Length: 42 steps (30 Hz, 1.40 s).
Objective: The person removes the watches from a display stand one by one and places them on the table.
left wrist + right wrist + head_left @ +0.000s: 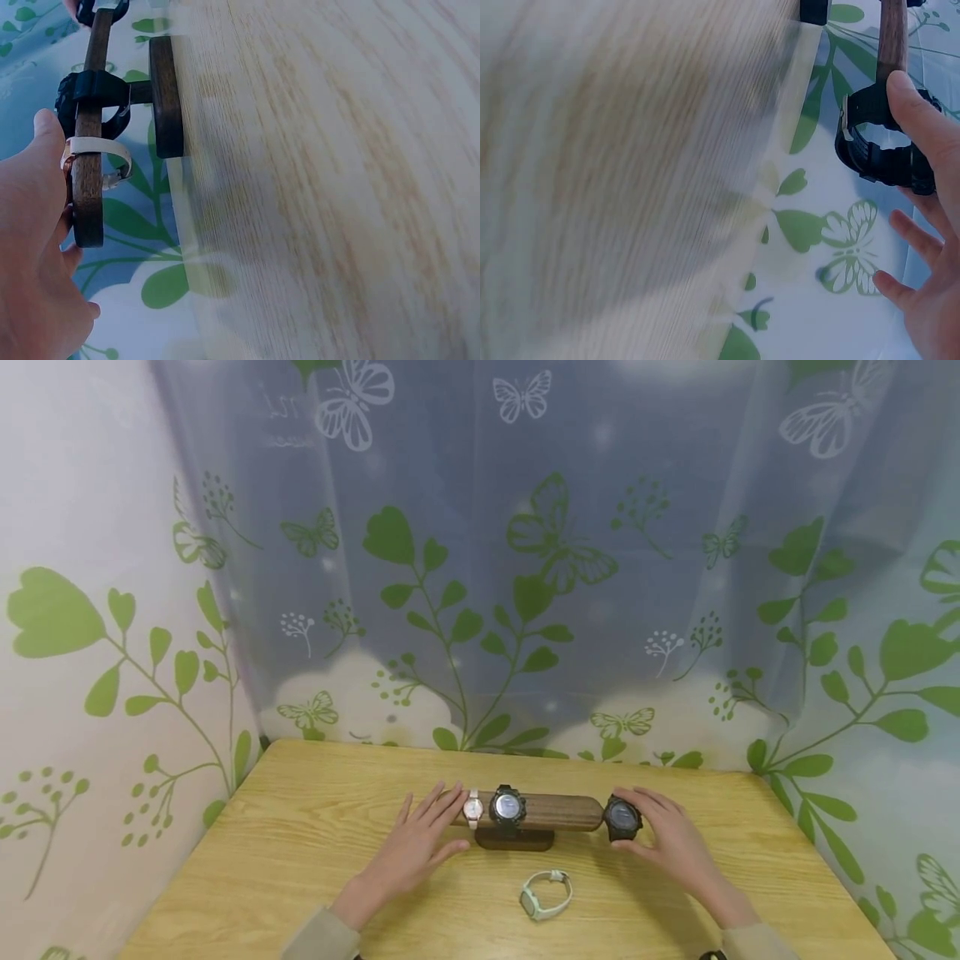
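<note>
A dark wooden watch stand (562, 812) stands on the table. It carries a small watch with a pale strap (473, 809) near its left end and a black watch (507, 806) beside it. My left hand (416, 843) holds the stand's left end, thumb on the near side and fingers reaching behind, as the left wrist view shows. At the opposite end my right hand (675, 837) pinches a second black watch (622, 818), its strap closed in a loop (870, 161). That loop meets the bar's end; whether the bar enters it I cannot tell.
A pale green watch (546, 896) lies on the wooden table (300, 810) in front of the stand, its strap looped. Behind the table's far edge hangs a curtain (450, 610) printed with leaves and butterflies, which also runs along both sides.
</note>
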Each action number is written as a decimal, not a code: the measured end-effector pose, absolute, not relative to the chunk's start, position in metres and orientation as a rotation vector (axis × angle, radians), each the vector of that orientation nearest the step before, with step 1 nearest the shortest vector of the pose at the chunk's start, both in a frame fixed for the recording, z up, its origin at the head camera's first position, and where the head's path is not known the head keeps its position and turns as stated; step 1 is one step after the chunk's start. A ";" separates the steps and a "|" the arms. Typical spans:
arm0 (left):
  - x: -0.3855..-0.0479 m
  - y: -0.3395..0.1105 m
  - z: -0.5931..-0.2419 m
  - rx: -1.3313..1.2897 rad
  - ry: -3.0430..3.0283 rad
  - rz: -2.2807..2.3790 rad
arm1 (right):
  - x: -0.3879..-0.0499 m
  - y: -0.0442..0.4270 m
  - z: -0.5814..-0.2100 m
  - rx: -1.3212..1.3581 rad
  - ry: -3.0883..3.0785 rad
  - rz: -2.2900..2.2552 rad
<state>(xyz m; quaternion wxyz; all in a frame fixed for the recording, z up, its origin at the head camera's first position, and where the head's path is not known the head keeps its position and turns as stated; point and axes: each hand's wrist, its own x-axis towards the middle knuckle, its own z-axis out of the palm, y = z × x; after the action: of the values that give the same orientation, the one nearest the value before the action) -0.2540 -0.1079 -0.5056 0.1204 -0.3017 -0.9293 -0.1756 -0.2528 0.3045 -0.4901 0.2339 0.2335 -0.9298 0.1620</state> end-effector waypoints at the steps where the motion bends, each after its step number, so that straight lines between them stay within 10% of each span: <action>1: -0.254 -0.108 -0.506 -0.881 -2.712 -0.513 | -0.252 0.306 -0.490 0.642 -2.553 0.435; 42: -0.254 -0.108 -0.506 -0.882 -2.721 -0.511 | -0.205 0.305 -0.498 0.853 -2.673 0.416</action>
<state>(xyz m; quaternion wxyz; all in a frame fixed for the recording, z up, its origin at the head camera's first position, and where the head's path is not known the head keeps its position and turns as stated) -0.2543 -0.1076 -0.5059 0.1175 -0.3015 -0.9300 -0.1745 -0.2047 0.3053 -0.4984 0.1519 0.2971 -0.9315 0.1449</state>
